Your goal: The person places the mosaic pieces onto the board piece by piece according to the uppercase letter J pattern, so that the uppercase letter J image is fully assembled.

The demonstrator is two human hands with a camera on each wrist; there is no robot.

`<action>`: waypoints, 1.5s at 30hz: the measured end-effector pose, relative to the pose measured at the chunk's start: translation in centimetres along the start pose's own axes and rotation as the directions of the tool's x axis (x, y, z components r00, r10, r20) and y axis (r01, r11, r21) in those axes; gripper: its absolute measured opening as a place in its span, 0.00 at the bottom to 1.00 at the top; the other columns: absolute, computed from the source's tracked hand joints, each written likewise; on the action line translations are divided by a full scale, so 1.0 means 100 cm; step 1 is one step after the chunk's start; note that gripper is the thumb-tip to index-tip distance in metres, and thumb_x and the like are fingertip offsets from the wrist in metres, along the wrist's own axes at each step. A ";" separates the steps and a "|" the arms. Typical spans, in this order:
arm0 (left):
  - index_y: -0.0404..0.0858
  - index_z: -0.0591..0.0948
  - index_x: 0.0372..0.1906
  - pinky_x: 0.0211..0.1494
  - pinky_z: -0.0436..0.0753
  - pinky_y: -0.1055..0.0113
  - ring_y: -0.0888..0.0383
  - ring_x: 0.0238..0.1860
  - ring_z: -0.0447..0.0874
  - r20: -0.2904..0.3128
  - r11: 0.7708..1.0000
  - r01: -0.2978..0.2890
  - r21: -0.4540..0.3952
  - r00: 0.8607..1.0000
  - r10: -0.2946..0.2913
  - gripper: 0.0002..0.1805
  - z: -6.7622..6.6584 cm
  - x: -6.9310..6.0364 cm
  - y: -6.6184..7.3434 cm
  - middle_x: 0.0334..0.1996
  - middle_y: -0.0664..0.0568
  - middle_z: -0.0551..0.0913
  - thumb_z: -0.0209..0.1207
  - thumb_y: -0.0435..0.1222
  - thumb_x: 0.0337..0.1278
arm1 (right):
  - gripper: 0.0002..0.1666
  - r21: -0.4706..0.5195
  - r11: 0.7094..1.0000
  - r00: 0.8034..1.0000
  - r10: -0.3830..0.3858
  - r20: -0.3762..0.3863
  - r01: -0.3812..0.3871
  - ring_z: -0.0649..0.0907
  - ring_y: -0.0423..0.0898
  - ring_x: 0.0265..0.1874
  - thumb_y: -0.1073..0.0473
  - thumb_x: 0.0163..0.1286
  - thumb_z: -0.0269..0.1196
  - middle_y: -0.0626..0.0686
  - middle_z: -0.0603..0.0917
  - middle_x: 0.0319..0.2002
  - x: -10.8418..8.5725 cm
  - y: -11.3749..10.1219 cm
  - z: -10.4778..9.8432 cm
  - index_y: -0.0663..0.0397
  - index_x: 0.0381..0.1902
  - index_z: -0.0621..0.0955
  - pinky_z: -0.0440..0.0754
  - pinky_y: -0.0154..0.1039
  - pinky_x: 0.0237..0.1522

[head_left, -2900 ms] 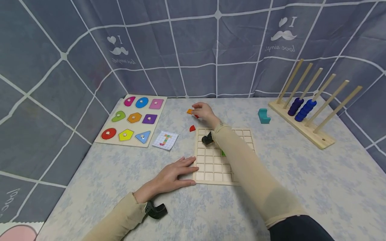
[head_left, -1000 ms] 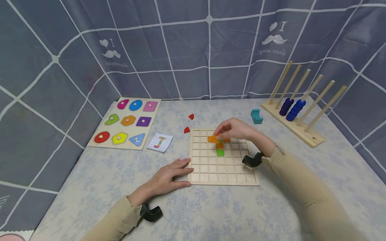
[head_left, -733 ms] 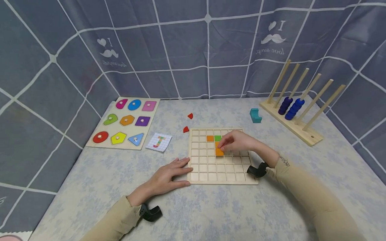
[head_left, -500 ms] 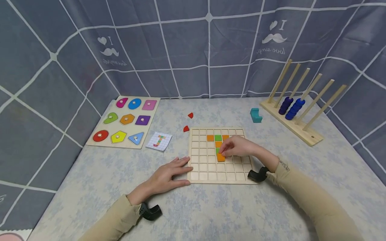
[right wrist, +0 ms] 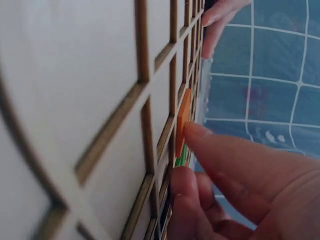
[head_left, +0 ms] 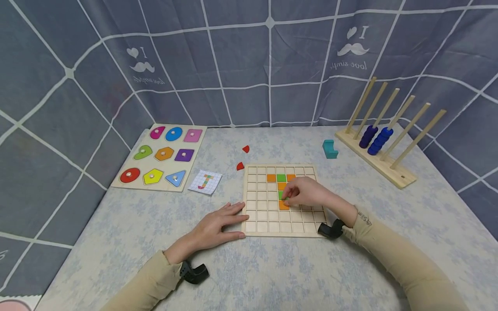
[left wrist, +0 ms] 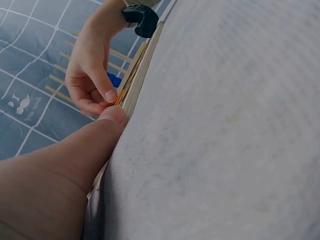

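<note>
A wooden grid board lies on the table with a T-like row of orange and green squares. Thumb and fingers of my right hand are on the orange square at the column's lower end, just below a green square. In the right wrist view the thumb of the right hand touches the orange square, which looks nearly flat in its cell. My left hand rests with spread fingers on the board's left edge; the left wrist view shows its thumb against that edge.
Two red pieces lie beyond the board's upper left. A pattern card and a shape puzzle are at left. At right stand a teal block and a peg rack with blue beads.
The right hand has brought the orange square from behind the board to the column's lower end, where it now sits straighter against the grid. The left hand has stayed at the board's edge.
</note>
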State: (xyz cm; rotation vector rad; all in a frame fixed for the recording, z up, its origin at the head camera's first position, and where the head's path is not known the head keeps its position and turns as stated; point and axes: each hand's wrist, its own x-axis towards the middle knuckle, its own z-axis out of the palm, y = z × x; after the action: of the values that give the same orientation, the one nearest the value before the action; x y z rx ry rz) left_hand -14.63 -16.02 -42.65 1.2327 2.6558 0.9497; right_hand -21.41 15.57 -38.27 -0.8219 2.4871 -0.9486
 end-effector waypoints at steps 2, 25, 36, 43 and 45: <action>0.41 0.78 0.59 0.74 0.55 0.64 0.53 0.69 0.58 0.001 1.000 0.001 0.001 1.000 -0.001 0.28 0.000 0.000 0.000 0.68 0.47 0.64 0.61 0.51 0.56 | 0.06 -0.003 1.000 1.000 -0.002 0.007 0.002 0.79 0.39 0.29 0.60 0.58 0.69 0.45 0.80 0.30 0.002 -0.001 -0.002 0.52 0.34 0.84 0.81 0.34 0.32; 0.41 0.76 0.60 0.74 0.54 0.62 0.51 0.69 0.58 0.017 1.000 0.008 -0.016 1.000 -0.008 0.28 0.000 0.000 -0.001 0.68 0.46 0.63 0.60 0.50 0.58 | 0.18 0.163 0.986 0.998 0.028 -0.062 -0.017 0.80 0.56 0.42 0.59 0.68 0.60 0.60 0.82 0.43 0.121 -0.015 -0.046 0.66 0.51 0.78 0.80 0.46 0.46; 0.41 0.77 0.60 0.74 0.54 0.60 0.52 0.69 0.58 0.009 1.000 -0.008 -0.009 1.000 0.008 0.28 -0.001 0.000 -0.001 0.68 0.46 0.63 0.60 0.51 0.58 | 0.18 0.191 0.976 0.979 0.139 -0.146 -0.110 0.80 0.52 0.47 0.64 0.69 0.55 0.59 0.80 0.50 0.170 -0.006 -0.034 0.64 0.55 0.77 0.79 0.41 0.50; 0.41 0.77 0.60 0.74 0.55 0.60 0.53 0.69 0.58 0.005 1.000 -0.014 0.000 1.000 0.014 0.28 0.000 0.000 -0.002 0.68 0.47 0.63 0.59 0.52 0.58 | 0.19 0.214 0.969 0.971 0.165 -0.172 -0.126 0.79 0.53 0.48 0.64 0.69 0.55 0.60 0.77 0.54 0.180 -0.002 -0.027 0.63 0.58 0.75 0.80 0.42 0.49; 0.42 0.77 0.60 0.74 0.54 0.61 0.54 0.69 0.57 0.012 1.000 -0.001 -0.004 1.000 0.001 0.28 0.000 -0.001 -0.003 0.69 0.48 0.63 0.59 0.52 0.58 | 0.22 0.213 0.968 0.973 0.171 -0.157 -0.136 0.79 0.53 0.48 0.64 0.71 0.54 0.60 0.75 0.58 0.183 -0.002 -0.024 0.63 0.61 0.73 0.80 0.42 0.47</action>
State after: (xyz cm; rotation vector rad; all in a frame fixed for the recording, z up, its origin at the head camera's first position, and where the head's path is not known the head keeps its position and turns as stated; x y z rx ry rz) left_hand -14.78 -16.19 -42.82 1.2347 2.6427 0.9446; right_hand -36.64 5.14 -38.53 -0.4917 2.5019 -1.2373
